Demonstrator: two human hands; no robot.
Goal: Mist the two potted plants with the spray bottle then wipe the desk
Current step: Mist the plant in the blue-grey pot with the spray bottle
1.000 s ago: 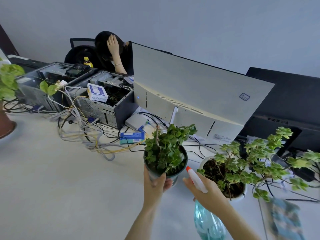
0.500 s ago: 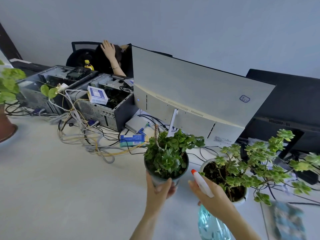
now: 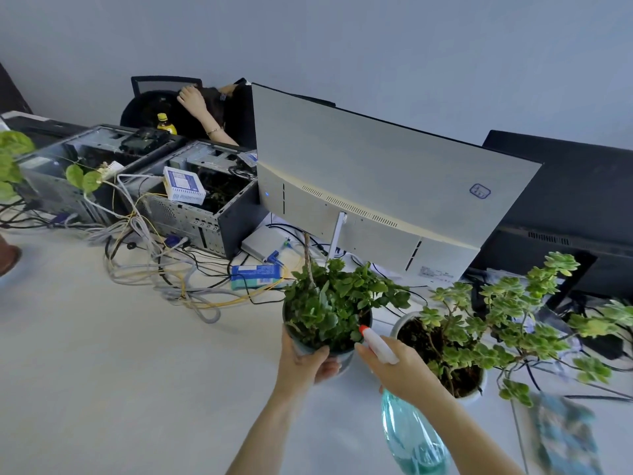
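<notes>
A small dark pot with a leafy green plant (image 3: pixel 330 308) stands mid-desk, and my left hand (image 3: pixel 301 359) grips its near side. My right hand (image 3: pixel 402 370) holds a translucent teal spray bottle (image 3: pixel 412 437) by the neck. Its white nozzle with a red tip (image 3: pixel 376 342) points at the dark pot's leaves, almost touching them. Just right of it stands a white pot with a sprawling variegated plant (image 3: pixel 479 337). A blue-and-white patterned cloth (image 3: pixel 565 437) lies blurred on the white desk (image 3: pixel 120 371) at the lower right.
Behind the plants stand a white monitor back (image 3: pixel 376 173) and a black monitor (image 3: pixel 565 193). Open computer cases (image 3: pixel 191 200) and tangled cables (image 3: pixel 161 269) fill the back left. A leafy plant in a brown pot (image 3: pixel 7 173) sits at the far left. Another person (image 3: pixel 205 108) sits behind the desk.
The view has shifted slightly; the plants and hands sit a little lower in frame. The spray nozzle has come closer to the dark pot's leaves. My left hand keeps its hold on the pot.
</notes>
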